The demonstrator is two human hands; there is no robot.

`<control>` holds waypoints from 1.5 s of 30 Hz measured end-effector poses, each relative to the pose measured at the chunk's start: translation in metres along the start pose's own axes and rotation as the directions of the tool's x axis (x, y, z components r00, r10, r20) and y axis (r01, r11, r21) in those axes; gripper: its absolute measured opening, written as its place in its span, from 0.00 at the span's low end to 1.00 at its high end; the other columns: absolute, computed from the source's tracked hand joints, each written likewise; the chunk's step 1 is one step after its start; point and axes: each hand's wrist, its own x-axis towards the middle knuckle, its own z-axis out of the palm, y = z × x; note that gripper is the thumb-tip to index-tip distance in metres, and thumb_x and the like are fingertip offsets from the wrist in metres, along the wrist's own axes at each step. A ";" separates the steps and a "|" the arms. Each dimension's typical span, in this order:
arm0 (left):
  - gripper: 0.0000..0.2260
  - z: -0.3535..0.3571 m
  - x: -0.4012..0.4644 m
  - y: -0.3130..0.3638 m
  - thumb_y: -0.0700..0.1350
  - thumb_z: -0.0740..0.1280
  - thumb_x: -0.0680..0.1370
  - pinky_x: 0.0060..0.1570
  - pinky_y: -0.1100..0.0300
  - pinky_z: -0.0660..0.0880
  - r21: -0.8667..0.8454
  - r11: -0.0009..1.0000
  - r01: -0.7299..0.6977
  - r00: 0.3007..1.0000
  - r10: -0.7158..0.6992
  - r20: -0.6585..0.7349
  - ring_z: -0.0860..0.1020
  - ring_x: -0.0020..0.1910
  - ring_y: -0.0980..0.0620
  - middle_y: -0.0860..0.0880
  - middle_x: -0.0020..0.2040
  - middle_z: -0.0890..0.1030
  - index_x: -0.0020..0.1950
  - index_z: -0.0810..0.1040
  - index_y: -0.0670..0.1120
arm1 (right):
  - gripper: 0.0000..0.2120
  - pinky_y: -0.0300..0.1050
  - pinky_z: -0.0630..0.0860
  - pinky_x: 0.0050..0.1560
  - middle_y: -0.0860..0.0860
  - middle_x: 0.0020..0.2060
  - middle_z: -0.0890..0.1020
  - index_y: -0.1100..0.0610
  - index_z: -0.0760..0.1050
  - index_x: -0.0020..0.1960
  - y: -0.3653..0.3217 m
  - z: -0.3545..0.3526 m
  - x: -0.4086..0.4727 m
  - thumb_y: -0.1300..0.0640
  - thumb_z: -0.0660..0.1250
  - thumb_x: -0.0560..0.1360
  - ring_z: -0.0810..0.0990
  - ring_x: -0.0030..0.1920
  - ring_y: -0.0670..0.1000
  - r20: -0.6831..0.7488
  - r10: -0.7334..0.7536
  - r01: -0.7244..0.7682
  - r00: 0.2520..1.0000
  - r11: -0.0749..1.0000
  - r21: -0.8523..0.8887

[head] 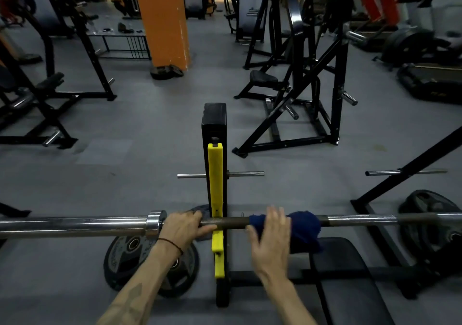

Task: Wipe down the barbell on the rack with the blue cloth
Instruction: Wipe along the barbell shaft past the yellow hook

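head view: left hand [186, 227] wraps the barbell [75, 224] to steady it; right hand [272, 234], fingers looking spread, presses the blue cloth [305, 227] just beside.

barbell [100, 223] ends: both run off the frame — left and right edges cut them.
barbell under blue cloth [303, 227]: shaft hidden where the cloth wraps it.
right hand [272, 239]: fingertips blurred; palm side unseen, so its hold on the cloth cannot be told.
left hand [183, 228]: fingertips hidden behind the shaft.
weight plate [130, 254] lettering: too small to read.
bench [350, 274]: near end cut off by the bottom edge.
far machines: blurred.
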 end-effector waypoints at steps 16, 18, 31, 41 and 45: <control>0.28 0.001 -0.015 0.013 0.64 0.48 0.81 0.45 0.51 0.71 -0.195 0.965 0.176 0.984 -0.166 0.065 0.82 0.44 0.42 0.47 0.43 0.83 0.49 0.83 0.48 | 0.37 0.53 0.47 0.81 0.58 0.79 0.63 0.63 0.61 0.79 -0.040 0.015 -0.007 0.34 0.47 0.84 0.56 0.81 0.55 0.164 -0.284 0.293 0.945 0.956 -0.031; 0.24 0.014 -0.028 0.009 0.60 0.53 0.81 0.49 0.51 0.70 -0.211 0.970 0.120 0.988 -0.138 -0.070 0.80 0.44 0.44 0.48 0.43 0.81 0.53 0.83 0.47 | 0.35 0.52 0.50 0.81 0.54 0.80 0.61 0.59 0.59 0.81 -0.009 0.001 0.005 0.35 0.49 0.84 0.57 0.81 0.53 0.255 -0.438 0.474 0.862 0.875 -0.100; 0.28 0.027 -0.046 0.029 0.58 0.54 0.82 0.78 0.43 0.52 -0.214 0.962 0.170 0.961 -0.210 -0.180 0.67 0.76 0.41 0.42 0.75 0.71 0.76 0.70 0.43 | 0.35 0.55 0.53 0.80 0.54 0.82 0.55 0.59 0.55 0.82 0.012 -0.003 0.003 0.39 0.56 0.84 0.52 0.82 0.52 0.236 -0.495 0.526 0.836 0.846 -0.091; 0.27 0.022 -0.047 0.035 0.58 0.53 0.83 0.78 0.43 0.52 -0.201 0.958 0.207 0.959 -0.239 -0.152 0.71 0.73 0.42 0.42 0.71 0.76 0.72 0.74 0.41 | 0.38 0.51 0.47 0.81 0.55 0.82 0.54 0.60 0.54 0.82 -0.019 0.010 -0.004 0.35 0.51 0.84 0.52 0.82 0.54 0.258 -0.446 0.473 0.857 0.880 -0.051; 0.26 0.022 -0.052 0.029 0.57 0.54 0.83 0.77 0.43 0.55 -0.184 0.966 0.181 0.966 -0.210 -0.150 0.70 0.74 0.43 0.43 0.71 0.75 0.73 0.73 0.43 | 0.33 0.53 0.52 0.81 0.56 0.79 0.62 0.62 0.61 0.80 0.056 -0.025 0.019 0.39 0.51 0.85 0.61 0.79 0.56 0.095 -0.359 0.371 0.929 0.907 -0.200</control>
